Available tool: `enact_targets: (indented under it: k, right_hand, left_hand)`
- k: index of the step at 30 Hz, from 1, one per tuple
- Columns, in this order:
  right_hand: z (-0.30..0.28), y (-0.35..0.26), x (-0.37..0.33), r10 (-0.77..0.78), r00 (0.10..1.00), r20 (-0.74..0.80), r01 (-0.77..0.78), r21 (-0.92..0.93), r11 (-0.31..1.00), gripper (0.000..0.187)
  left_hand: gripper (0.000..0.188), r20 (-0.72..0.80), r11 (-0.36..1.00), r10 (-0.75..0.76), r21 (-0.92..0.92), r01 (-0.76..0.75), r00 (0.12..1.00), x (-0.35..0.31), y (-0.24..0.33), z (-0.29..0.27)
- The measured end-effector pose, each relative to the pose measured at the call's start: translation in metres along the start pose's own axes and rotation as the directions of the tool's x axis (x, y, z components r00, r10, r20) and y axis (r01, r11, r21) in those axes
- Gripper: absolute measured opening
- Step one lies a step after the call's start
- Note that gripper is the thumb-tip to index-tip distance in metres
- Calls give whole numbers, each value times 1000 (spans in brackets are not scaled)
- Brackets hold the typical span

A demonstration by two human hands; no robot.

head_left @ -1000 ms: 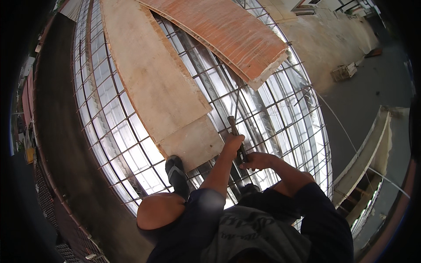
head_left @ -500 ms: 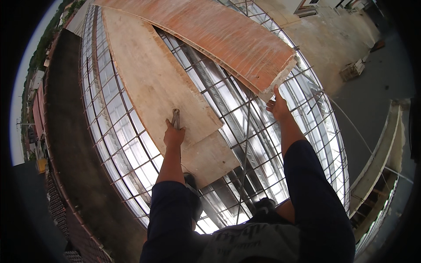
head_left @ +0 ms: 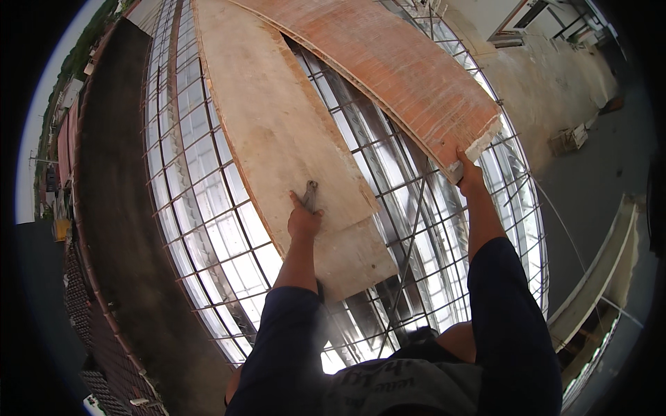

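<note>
My left hand (head_left: 304,222) is closed around a pair of metal end-cutting pincers (head_left: 311,195), resting over a long tan plywood sheet (head_left: 277,125). A shorter tan board (head_left: 347,260) lies at the near end of that sheet. At the right, my right hand (head_left: 472,177) grips the near corner of a long reddish plywood sheet (head_left: 409,76), thumb on top and the other fingers hidden beneath. This sheet has a pale, chipped near end, and at least one more board edge shows under its left side.
A grid of steel rebar (head_left: 409,239) spreads over shiny ribbed metal decking (head_left: 381,163) beneath the boards. Dark gaps show between some ribs. A dark strip (head_left: 132,208) runs along the left edge. Beyond the right edge lies a lower concrete ground (head_left: 548,97).
My right hand has closed over the corner of the reddish sheet, its thumb now on top. My left hand still holds the pincers. The whole view has shifted slightly.
</note>
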State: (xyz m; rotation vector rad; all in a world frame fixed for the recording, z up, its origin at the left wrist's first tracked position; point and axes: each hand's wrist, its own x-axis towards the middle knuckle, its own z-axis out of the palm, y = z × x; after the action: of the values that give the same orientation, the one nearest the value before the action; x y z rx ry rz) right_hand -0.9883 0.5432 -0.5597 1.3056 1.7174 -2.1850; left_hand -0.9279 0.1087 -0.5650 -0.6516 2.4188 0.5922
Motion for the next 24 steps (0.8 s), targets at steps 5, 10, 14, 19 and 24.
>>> enact_targets:
  k: [5, 10, 14, 19, 24]
  right_hand:
    - [24, 22, -55, 76, 986, 145, -98, 148, 984, 67]
    - [63, 62, -146, 164, 940, 298, -235, 217, 948, 57]
    - [118, 118, -235, 313, 830, 461, -433, 179, 884, 47]
    - [156, 191, -276, 458, 678, 574, -583, 40, 812, 57]
    - [147, 182, -274, 590, 490, 641, -233, -556, 798, 52]
  left_hand:
    - [111, 7, 1000, 21, 12, -21, 1000, 4, -5, -1]
    - [77, 117, 986, 163, -63, -157, 980, 22, -27, -50]
    - [32, -207, 988, 67, -120, -93, 976, 53, -97, -138]
    - [19, -255, 902, 22, -412, -129, 967, 33, -105, -226]
    - [16, -12, 566, -61, -824, 24, 998, 9, -131, -211]
